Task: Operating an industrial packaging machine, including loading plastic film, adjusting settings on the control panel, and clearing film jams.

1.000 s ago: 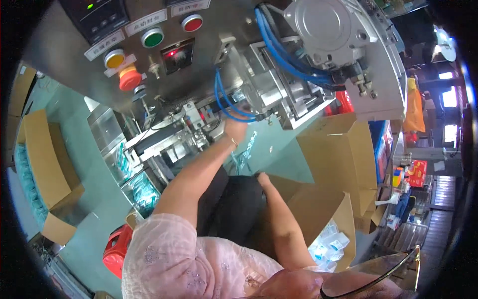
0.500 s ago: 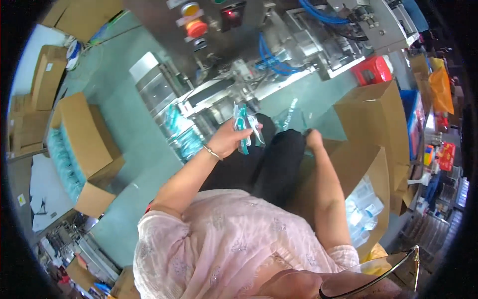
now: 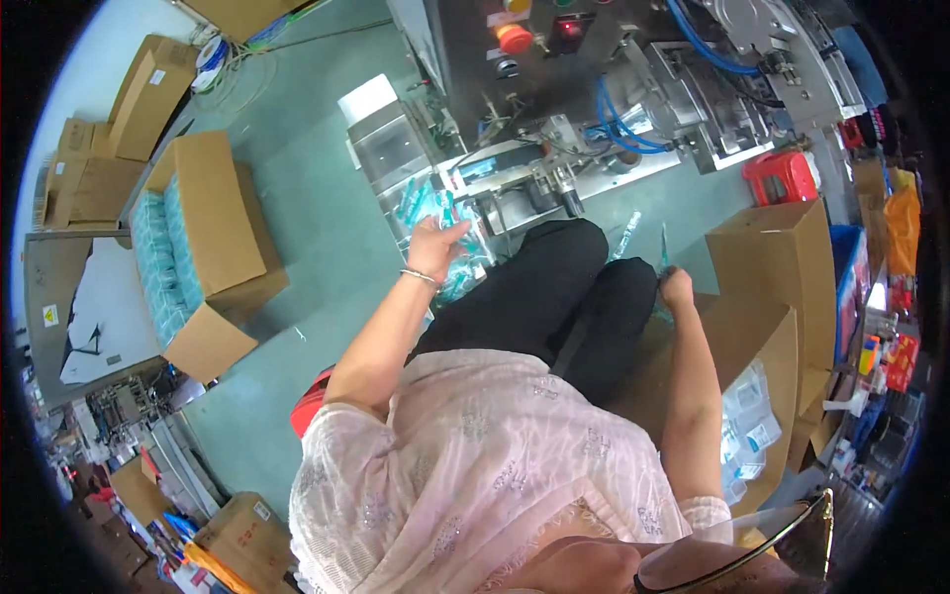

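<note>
My left hand (image 3: 435,249) is over a clear tray (image 3: 394,148) beside the machine. Its thumb stands apart from the fingers, next to a thin teal-and-clear piece (image 3: 446,207). More teal pieces (image 3: 458,285) lie loosely in the tray under and beside the hand. To the right of my knees, my right hand (image 3: 677,287) is closed, with a thin, clear teal-tinted piece (image 3: 664,247) sticking up from its fingers. Another narrow clear-and-teal piece (image 3: 626,236) shows just beyond my knees; what it rests on is unclear.
A metal machine (image 3: 554,168) with blue hoses stands ahead. At left is a carton (image 3: 220,213) packed with teal-tinted clear boxes. Close on my right, an open carton (image 3: 782,366) holds clear plastic containers (image 3: 750,426). A red stool (image 3: 782,178) stands beyond it.
My left hand has moved left from in front of the machine to the tray; the bundle of teal pieces no longer stands up from it. The view has shifted left. My right hand stays beside my knee.
</note>
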`<state>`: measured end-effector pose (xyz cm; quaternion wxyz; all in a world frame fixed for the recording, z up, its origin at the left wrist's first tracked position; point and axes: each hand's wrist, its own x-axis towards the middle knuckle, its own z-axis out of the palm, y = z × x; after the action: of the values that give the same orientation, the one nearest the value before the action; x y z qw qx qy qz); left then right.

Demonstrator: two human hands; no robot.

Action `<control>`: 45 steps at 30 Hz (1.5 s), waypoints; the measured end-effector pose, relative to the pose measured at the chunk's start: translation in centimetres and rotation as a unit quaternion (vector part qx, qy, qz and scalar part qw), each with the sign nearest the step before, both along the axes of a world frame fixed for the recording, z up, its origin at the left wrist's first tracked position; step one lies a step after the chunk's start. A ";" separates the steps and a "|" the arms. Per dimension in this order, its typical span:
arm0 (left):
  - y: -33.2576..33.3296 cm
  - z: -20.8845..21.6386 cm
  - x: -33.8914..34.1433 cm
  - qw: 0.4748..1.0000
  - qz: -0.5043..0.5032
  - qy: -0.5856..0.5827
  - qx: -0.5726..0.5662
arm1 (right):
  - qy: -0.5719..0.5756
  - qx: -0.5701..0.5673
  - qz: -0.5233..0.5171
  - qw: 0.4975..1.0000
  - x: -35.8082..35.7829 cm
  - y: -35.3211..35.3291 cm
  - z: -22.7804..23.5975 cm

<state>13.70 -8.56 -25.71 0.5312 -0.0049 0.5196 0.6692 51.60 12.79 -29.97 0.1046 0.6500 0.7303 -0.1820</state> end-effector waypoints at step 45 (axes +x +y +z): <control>27.6 8.7 28.7 0.808 -0.359 0.353 0.305 | 0.520 0.242 -0.287 0.767 -2.1 3.5 17.7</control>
<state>42.36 19.02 -17.03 0.4880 0.5810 0.4048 0.5104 49.48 16.27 -12.31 -0.5095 0.6391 0.4718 -0.3306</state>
